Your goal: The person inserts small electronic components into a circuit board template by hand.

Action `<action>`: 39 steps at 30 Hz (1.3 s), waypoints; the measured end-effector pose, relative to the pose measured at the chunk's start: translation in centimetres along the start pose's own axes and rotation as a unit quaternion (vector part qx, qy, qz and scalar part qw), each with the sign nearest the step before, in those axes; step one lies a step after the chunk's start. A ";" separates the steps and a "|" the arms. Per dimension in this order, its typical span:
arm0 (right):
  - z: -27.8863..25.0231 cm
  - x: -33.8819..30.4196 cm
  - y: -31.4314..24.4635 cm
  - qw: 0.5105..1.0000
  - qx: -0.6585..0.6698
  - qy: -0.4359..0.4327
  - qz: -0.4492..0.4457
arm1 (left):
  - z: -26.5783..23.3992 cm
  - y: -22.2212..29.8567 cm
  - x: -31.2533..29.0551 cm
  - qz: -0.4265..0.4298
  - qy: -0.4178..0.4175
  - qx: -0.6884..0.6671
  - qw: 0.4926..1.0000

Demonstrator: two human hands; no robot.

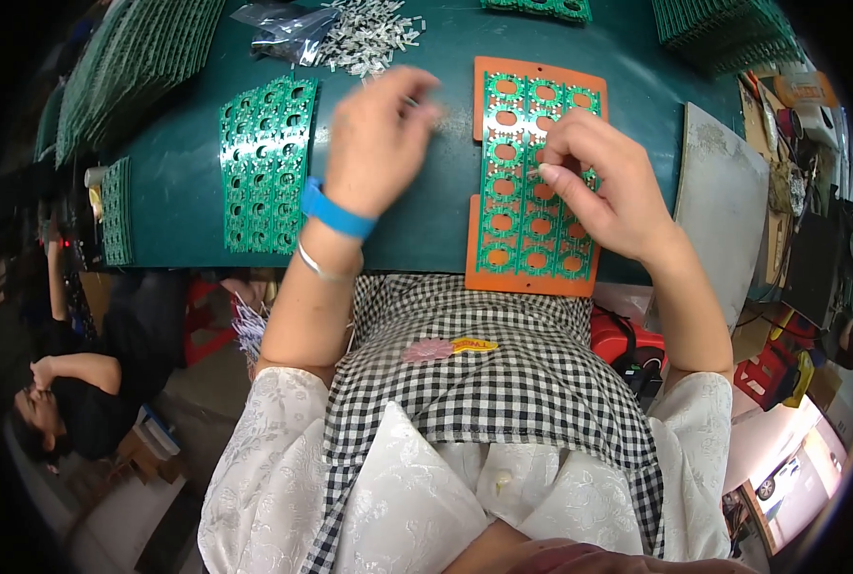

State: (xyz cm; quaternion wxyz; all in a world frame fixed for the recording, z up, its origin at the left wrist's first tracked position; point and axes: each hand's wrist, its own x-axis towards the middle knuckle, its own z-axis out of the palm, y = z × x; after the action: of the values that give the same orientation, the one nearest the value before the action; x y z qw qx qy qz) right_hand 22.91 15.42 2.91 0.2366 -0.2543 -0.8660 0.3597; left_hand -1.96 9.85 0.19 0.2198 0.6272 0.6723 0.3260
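The green tabletop [407,230] is carrying everything, its near edge running just before the apron. Tall stacked boards [140,67] are standing at the far-left corner, probably to be out of the hands' way, while a grey plate [718,182] is lying toward the right edge. Right of centre, an orange fixture [503,281] is jutting slightly over the near edge, seemingly for easy reach, and it is bearing the green board panel [520,206], presumably keeping that flat and steady. Left of centre, another set of panels [272,163] is lying close to the near edge. The right hand [603,182] is bending over the panel's middle, its grip pinching nearly closed on what is looking like a small pale piece [534,172]. The left hand [379,143] is hovering between the two groups of panels, fingers curling loosely; blur is hiding whether its grip is holding anything. Beyond it, loose white pieces [369,36] are lying in a heap toward the far edge, likely for the left hand to reach. Bare tabletop between the panels is leaving that hand an open lane from near edge to heap; a narrower strip is separating fixture from plate.
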 end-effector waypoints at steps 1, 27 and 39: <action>-0.2 -0.2 0.1 0.998 -0.004 -0.023 0.057 | -0.5 -1.8 1.0 0.052 0.063 0.129 0.988; -0.1 -1.1 1.5 0.995 -0.082 -0.037 0.042 | 0.2 -1.0 1.2 -0.020 0.079 -0.074 0.994; 0.8 -0.8 1.9 0.986 -0.153 -0.039 -0.054 | 0.6 0.8 -0.9 -0.064 -0.005 -0.313 0.948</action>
State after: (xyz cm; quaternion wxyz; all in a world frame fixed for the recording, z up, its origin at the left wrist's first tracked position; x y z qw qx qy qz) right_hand 23.57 15.67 0.85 0.1799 -0.2258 -0.9319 0.2194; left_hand -0.94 9.06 0.25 0.4284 0.4840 0.5746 0.5021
